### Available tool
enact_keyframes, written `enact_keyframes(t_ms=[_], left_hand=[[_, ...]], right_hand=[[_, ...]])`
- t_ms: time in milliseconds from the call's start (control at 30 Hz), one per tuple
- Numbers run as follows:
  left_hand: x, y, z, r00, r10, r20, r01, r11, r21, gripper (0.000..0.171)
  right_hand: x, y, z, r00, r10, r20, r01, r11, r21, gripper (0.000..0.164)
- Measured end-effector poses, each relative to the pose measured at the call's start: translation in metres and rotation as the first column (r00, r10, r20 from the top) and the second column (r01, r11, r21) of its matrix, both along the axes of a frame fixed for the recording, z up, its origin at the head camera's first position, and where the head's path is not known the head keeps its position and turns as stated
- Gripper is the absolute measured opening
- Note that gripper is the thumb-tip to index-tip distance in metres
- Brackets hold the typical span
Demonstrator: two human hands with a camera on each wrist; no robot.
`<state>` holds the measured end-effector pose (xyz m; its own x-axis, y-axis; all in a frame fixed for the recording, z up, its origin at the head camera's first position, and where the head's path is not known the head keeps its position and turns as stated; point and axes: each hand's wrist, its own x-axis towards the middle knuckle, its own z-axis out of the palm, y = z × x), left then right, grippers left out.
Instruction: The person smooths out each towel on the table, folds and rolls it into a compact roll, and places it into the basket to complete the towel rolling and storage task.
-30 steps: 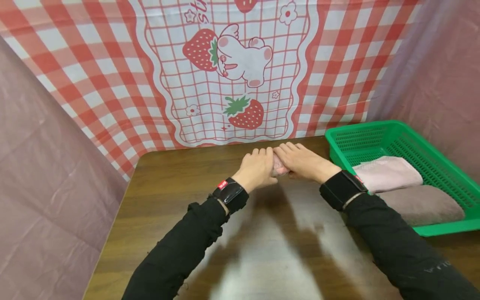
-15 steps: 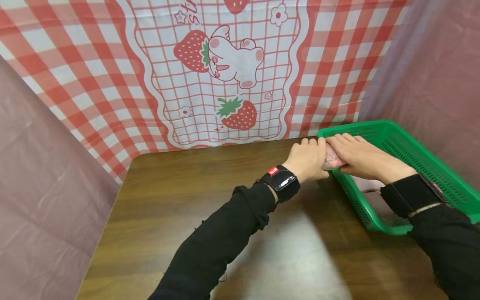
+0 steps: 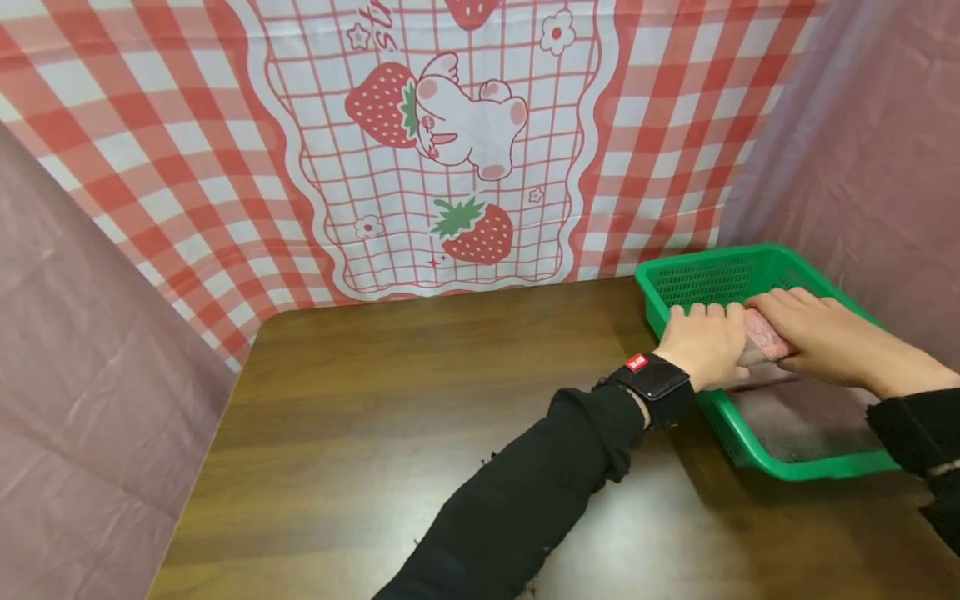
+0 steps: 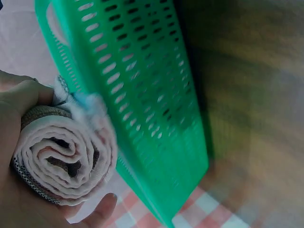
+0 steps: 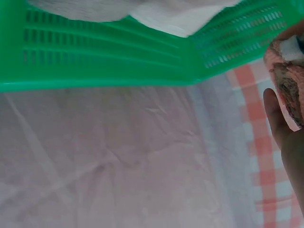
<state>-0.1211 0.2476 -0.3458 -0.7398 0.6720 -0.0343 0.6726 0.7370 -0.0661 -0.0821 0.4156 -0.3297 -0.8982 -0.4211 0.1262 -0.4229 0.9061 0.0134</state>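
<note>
A rolled-up towel (image 3: 765, 335), pinkish with a grey-brown side, is held between both hands over the green basket (image 3: 738, 437). My left hand (image 3: 705, 346) grips its left end, and the left wrist view shows the spiral of layers at that end of the rolled towel (image 4: 61, 156). On the other end, my right hand (image 3: 832, 342) holds the roll with the fingers over the top. Inside the basket lie a grey-brown folded towel (image 3: 813, 421) and a pale pink one, mostly hidden beneath the hands in the head view; its whitish corner (image 5: 175, 19) shows in the right wrist view.
The basket stands at the right back of a brown wooden table (image 3: 420, 433). Behind the table hangs a red-and-white checked cloth (image 3: 660, 142) with strawberry prints. Pink curtains (image 3: 892, 167) close in both sides.
Both hands have carried the rolled towel rightward from the back middle of the table to over the basket. The view has shifted slightly to the right.
</note>
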Motion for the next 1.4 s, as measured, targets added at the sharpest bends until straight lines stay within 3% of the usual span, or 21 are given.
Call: enact_keyframes(t_ms=[200, 333, 533, 667, 867, 1000, 1067, 1233, 1300, 1400], left_hand=[[0.010, 0.017, -0.007, 1.000, 0.003, -0.006, -0.003, 1.000, 0.007, 0.071], [0.017, 0.023, -0.013, 1.000, -0.005, -0.014, 0.005, 1.000, 0.002, 0.062], [0.025, 0.026, -0.027, 0.999, -0.010, -0.042, 0.011, 1.000, 0.021, 0.050], [0.026, 0.030, -0.034, 1.000, 0.031, 0.003, -0.031, 0.999, 0.022, 0.056], [0.030, 0.039, -0.036, 0.987, 0.113, 0.118, -0.105, 0.992, -0.068, 0.067], [0.032, 0.042, -0.036, 0.982, 0.113, 0.150, -0.098, 0.990, -0.104, 0.072], [0.029, 0.041, -0.037, 0.983, 0.093, 0.157, -0.078, 0.992, -0.097, 0.074], [0.016, 0.041, -0.033, 0.988, 0.005, 0.153, -0.008, 1.000, 0.014, 0.080], [0.011, 0.042, -0.029, 0.990, -0.002, 0.139, -0.005, 0.999, 0.048, 0.082], [0.006, 0.045, -0.022, 0.990, 0.040, 0.135, -0.048, 0.997, 0.052, 0.085]], right_hand=[[0.008, 0.020, -0.014, 0.997, -0.042, 0.057, 0.044, 0.999, -0.032, 0.069], [0.012, 0.029, -0.022, 0.996, -0.070, 0.059, 0.073, 0.996, -0.044, 0.062], [0.018, 0.030, -0.034, 0.973, -0.132, 0.187, 0.138, 0.990, -0.017, 0.053], [0.019, 0.028, -0.039, 0.963, -0.151, 0.222, 0.154, 0.988, 0.004, 0.052], [0.020, 0.029, -0.052, 0.961, -0.126, 0.247, 0.135, 0.991, -0.021, 0.052], [0.022, 0.030, -0.057, 0.961, -0.128, 0.246, 0.140, 0.990, -0.031, 0.055], [0.023, 0.030, -0.055, 0.958, -0.158, 0.241, 0.170, 0.985, -0.031, 0.059], [0.024, 0.028, -0.031, 0.920, -0.244, 0.307, 0.245, 0.969, 0.036, 0.085], [0.024, 0.028, -0.018, 0.905, -0.256, 0.341, 0.248, 0.966, 0.067, 0.095], [0.023, 0.028, 0.000, 0.888, -0.271, 0.373, 0.256, 0.963, 0.088, 0.104]])
